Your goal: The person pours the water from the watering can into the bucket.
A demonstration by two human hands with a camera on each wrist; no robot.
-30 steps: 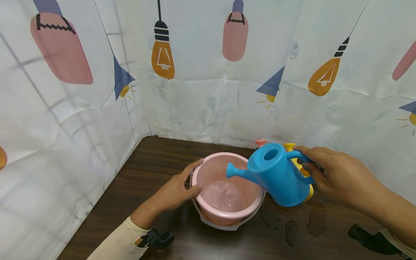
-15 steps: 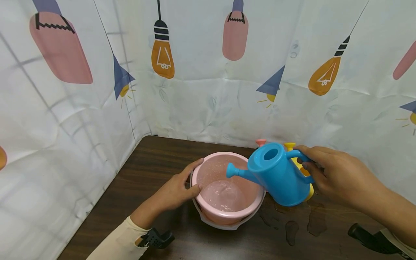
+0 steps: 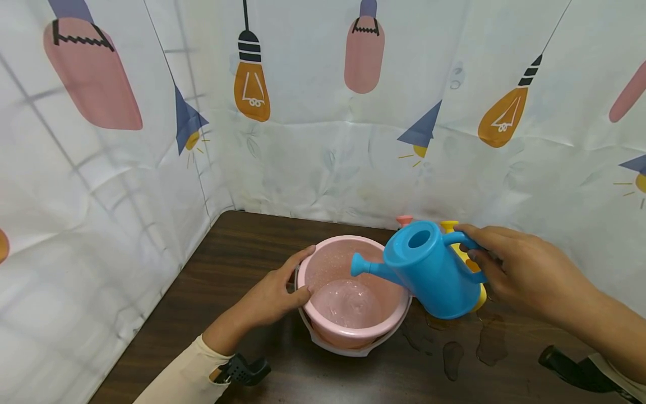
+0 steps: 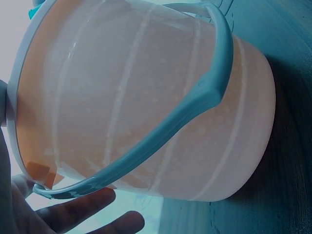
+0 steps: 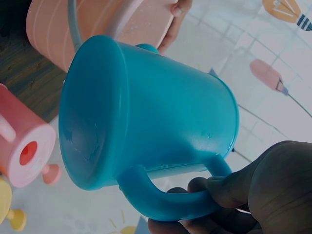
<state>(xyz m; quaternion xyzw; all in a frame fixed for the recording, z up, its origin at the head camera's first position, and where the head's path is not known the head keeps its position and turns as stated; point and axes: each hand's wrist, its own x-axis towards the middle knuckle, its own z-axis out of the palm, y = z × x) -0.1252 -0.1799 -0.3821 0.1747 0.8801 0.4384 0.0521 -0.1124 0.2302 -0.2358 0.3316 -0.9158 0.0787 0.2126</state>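
Note:
A pink bucket with a pale grey handle stands on the table, with rippled water in its bottom. My left hand holds its left rim, thumb and index finger on the edge; other fingers spread along the outside. My right hand grips the handle of a blue watering can. The can is raised and tilted, its spout over the bucket's opening. I cannot make out a stream from the spout.
Behind the blue can, and partly hidden by it, are a pink watering can and a yellow watering can. Water puddles lie on the dark wooden table right of the bucket. A patterned white curtain hangs behind and left.
Ripples on the water in the bucket have shifted and spread. Both hands and the blue watering can hold nearly the same position.

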